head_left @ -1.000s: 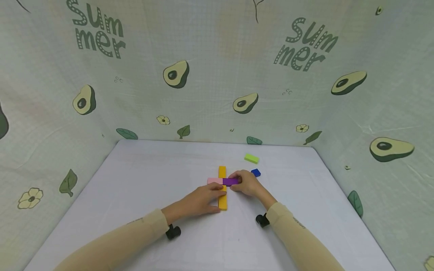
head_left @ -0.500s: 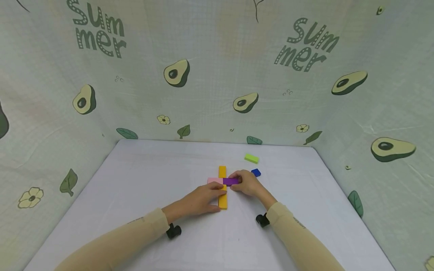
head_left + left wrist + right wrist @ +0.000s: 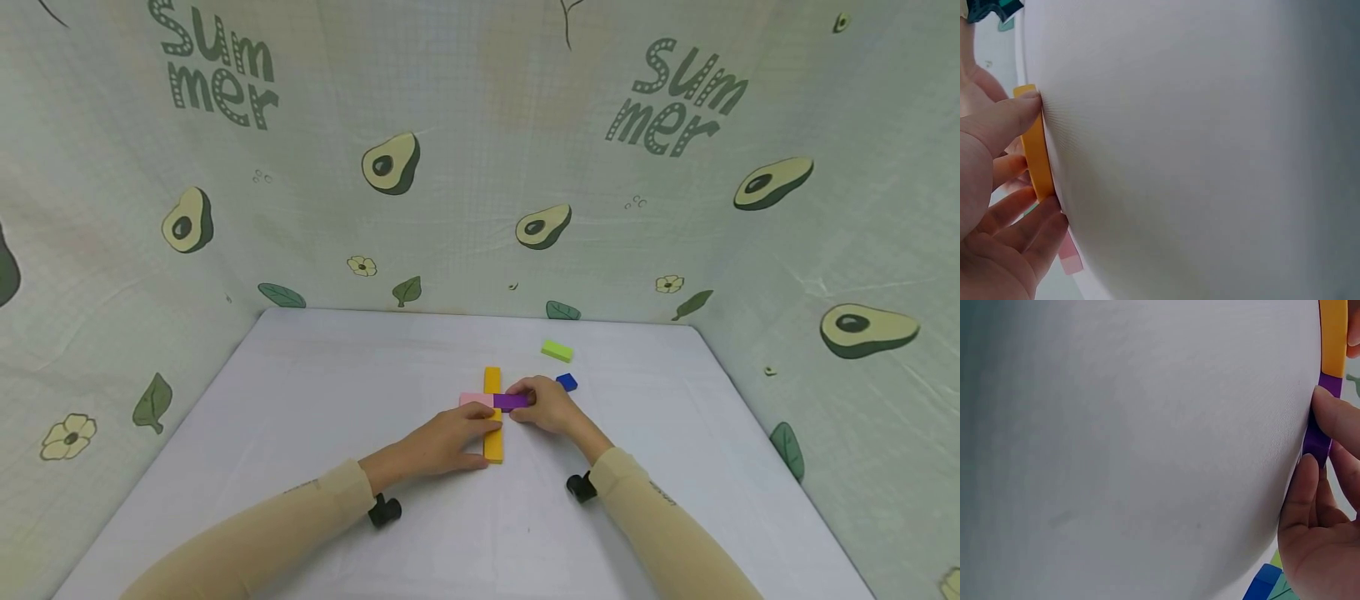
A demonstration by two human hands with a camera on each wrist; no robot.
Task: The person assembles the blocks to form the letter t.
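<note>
On the white table lies a cross of flat blocks: a near yellow block (image 3: 492,450), a far yellow block (image 3: 492,380), a pink block (image 3: 475,400) on the left and a purple block (image 3: 512,402) on the right. My left hand (image 3: 444,440) holds the near yellow block lengthwise; the left wrist view has the thumb at one end of that yellow block (image 3: 1037,153) and fingertips at the other, near the pink block (image 3: 1070,256). The purple block (image 3: 1317,440) is pinched at its outer part by my right hand (image 3: 551,406). My fingers partly hide the inner joints.
Just beyond my right hand sits a blue block (image 3: 566,382). A lime-green block (image 3: 557,351) lies farther back. Patterned cloth walls (image 3: 465,250) rise behind the table (image 3: 337,358) and along both sides.
</note>
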